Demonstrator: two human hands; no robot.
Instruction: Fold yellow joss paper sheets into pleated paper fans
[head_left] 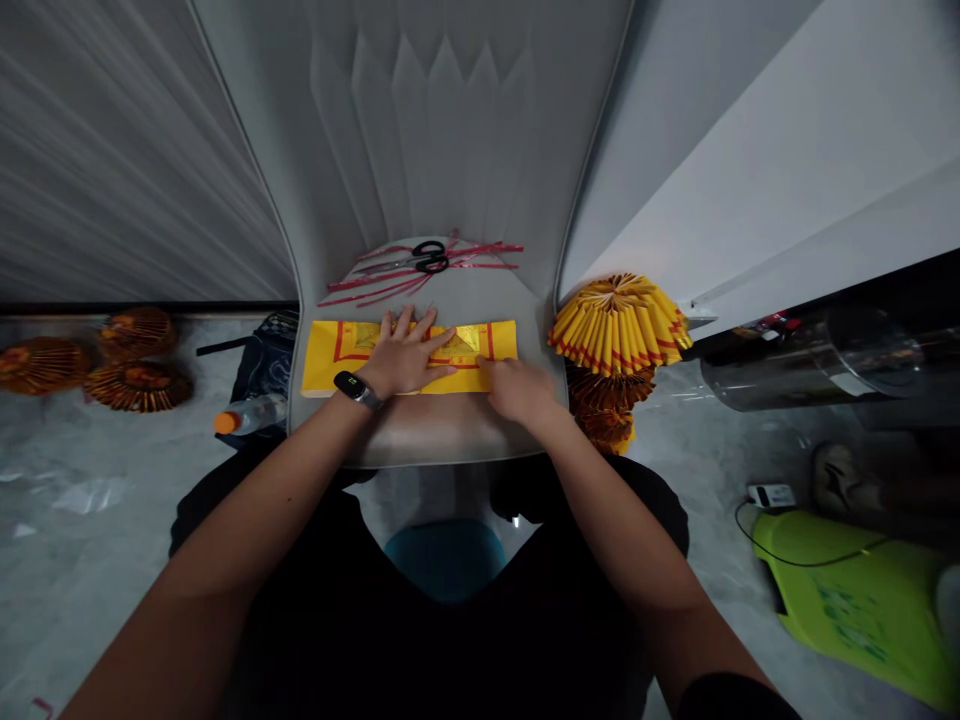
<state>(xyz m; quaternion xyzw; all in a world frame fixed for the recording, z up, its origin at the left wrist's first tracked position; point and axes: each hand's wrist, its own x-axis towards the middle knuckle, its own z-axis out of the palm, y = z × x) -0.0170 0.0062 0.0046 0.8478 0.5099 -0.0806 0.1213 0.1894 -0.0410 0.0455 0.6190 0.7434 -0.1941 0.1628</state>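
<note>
A strip of yellow joss paper [321, 355], printed with red lines and gold foil, lies crosswise on the seat of a grey chair [442, 430]. Spread flat over its middle, my left hand [403, 360] presses on it with the fingers apart; a watch [357, 388] is on that wrist. My right hand [523, 390] is curled at the paper's near right edge, its fingertips partly hidden and pressed to the paper. Behind the paper lie black-handled scissors [431, 264] among several thin red ribbons [491, 248].
Pleated yellow paper fans [619, 325] are stacked right of the chair. Several fan-like paper bundles [139, 387] sit on the floor at left. A bottle with an orange cap [251, 417] lies beside the chair. A green plastic stool [855, 600] stands at lower right.
</note>
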